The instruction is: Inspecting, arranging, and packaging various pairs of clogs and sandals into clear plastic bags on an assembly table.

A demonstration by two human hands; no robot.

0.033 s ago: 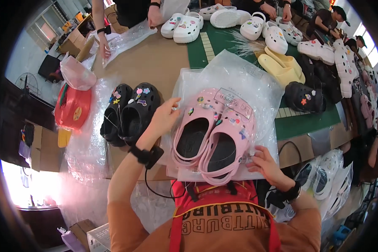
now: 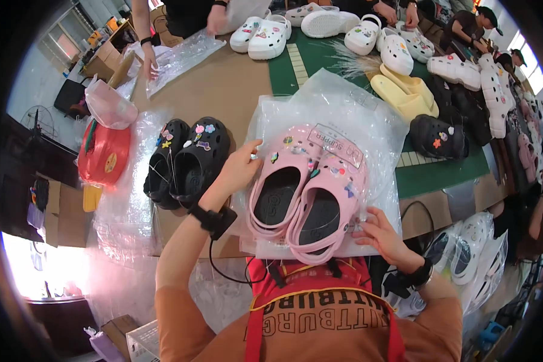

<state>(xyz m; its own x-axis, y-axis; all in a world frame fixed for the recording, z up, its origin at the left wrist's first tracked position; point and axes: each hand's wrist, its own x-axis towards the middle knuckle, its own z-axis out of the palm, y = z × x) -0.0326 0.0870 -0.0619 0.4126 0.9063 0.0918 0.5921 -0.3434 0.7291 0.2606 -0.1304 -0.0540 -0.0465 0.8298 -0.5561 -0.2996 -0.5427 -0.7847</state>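
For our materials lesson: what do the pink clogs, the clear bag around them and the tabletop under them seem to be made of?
Pink clogs: likely moulded foam or soft plastic; matte, thick, seamless walls with vent holes.
Clear bag: thin plastic film; see-through, crinkled, with glossy highlights.
Tabletop: looks like brown cardboard or board; flat, dull, uniform tan.
Left hand and right hand touch the bag's edges.

Pink clogs (image 2: 308, 199) with many-coloured charms lie in a clear bag (image 2: 338, 108) at centre frame. Left of them, black clogs (image 2: 190, 160) carry pink, blue and yellow charms. Yellow slippers (image 2: 404, 93) lie on a green mat (image 2: 428, 172) at upper right. White clogs (image 2: 262, 36) sit at the top. The table (image 2: 223, 90) is brown.
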